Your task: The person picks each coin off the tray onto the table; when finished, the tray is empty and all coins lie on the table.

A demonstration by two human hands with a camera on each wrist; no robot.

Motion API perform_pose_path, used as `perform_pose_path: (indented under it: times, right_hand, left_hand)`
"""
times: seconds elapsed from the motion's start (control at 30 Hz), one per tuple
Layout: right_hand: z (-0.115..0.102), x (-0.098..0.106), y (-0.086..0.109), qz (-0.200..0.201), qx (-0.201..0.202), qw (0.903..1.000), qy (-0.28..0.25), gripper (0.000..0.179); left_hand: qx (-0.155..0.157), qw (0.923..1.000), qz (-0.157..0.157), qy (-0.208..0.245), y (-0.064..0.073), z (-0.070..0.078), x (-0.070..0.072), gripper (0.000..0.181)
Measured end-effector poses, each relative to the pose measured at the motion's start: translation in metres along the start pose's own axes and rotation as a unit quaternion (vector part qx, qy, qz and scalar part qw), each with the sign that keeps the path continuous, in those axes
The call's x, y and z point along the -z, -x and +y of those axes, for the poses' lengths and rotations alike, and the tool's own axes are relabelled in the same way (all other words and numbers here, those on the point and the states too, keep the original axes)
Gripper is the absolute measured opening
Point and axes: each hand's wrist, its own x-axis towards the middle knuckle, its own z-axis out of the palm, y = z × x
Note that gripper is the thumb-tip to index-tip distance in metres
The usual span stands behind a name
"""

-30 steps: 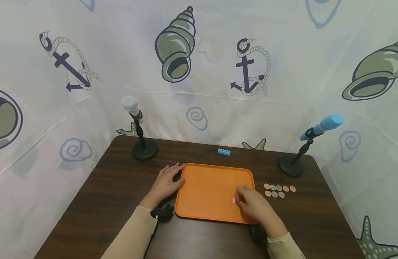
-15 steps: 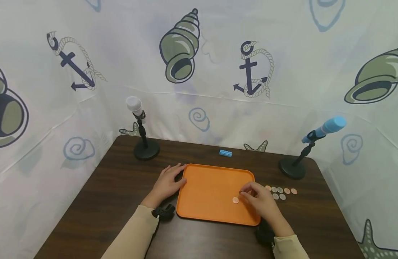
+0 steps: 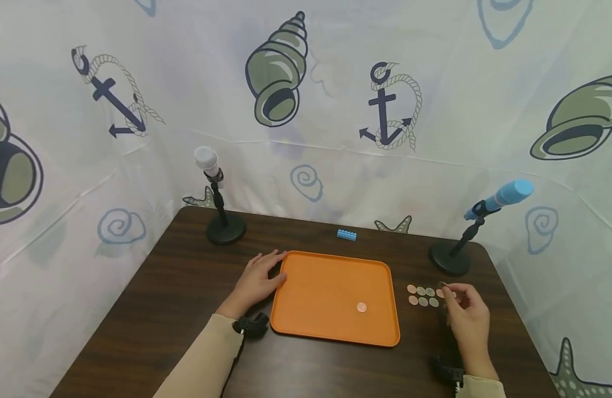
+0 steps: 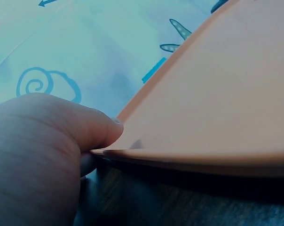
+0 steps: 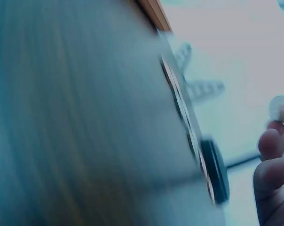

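Observation:
My right hand (image 3: 467, 318) pinches a coin (image 5: 274, 108) between thumb and fingertips, raised near two rows of coins (image 3: 423, 301) right of the tray. Some rows' coins look copper, others silvery; the hand partly covers the far right one. A single copper-coloured coin (image 3: 361, 307) lies flat on the orange tray (image 3: 325, 282). My left hand (image 3: 255, 282) rests at the tray's far left corner, fingers extended along the outside and thumb over the rim. In the left wrist view a fingertip (image 4: 111, 131) sits on top of the tray's edge.
A blue studded toy brick (image 3: 346, 235) lies behind the tray. Two black stands rise at the back: the left bears a white round-headed cylinder (image 3: 206, 158), the right a blue one (image 3: 510, 193). A printed cloth (image 3: 335, 110) hangs behind the dark wooden table (image 3: 151, 309).
My right hand has left the tray and moved right to the coin rows, uncovering the copper coin on the tray. My left hand stays at the tray's corner.

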Motion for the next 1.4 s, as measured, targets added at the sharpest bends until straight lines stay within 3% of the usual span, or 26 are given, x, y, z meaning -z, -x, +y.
perform_pose_path:
  times: [0.13,0.3,0.7,1.2,1.4]
  right_hand:
    - [0.013,0.019,-0.003,0.011,-0.038,0.9981,0.047,0.016]
    - [0.019,0.026,-0.007,-0.013,-0.068,0.9909,0.115,0.018]
    - [0.031,0.028,-0.010,-0.083,-0.078,0.9714,0.208,0.012]
    - [0.027,0.028,-0.010,-0.110,-0.048,0.9617,0.246,0.021]
    - [0.026,0.028,-0.011,-0.116,-0.080,0.9632,0.229,0.021]
  left_hand:
    - [-0.001,1.0000,0.002,0.002,0.000,0.001,0.003,0.065]
    - [-0.001,1.0000,0.000,0.003,-0.002,0.003,0.004,0.065]
    - [0.003,1.0000,-0.006,0.004,-0.001,0.004,-0.002,0.066]
    - [0.004,1.0000,-0.008,-0.003,-0.003,0.003,-0.001,0.066]
    - [0.000,1.0000,-0.008,-0.002,-0.003,0.003,-0.001,0.066]
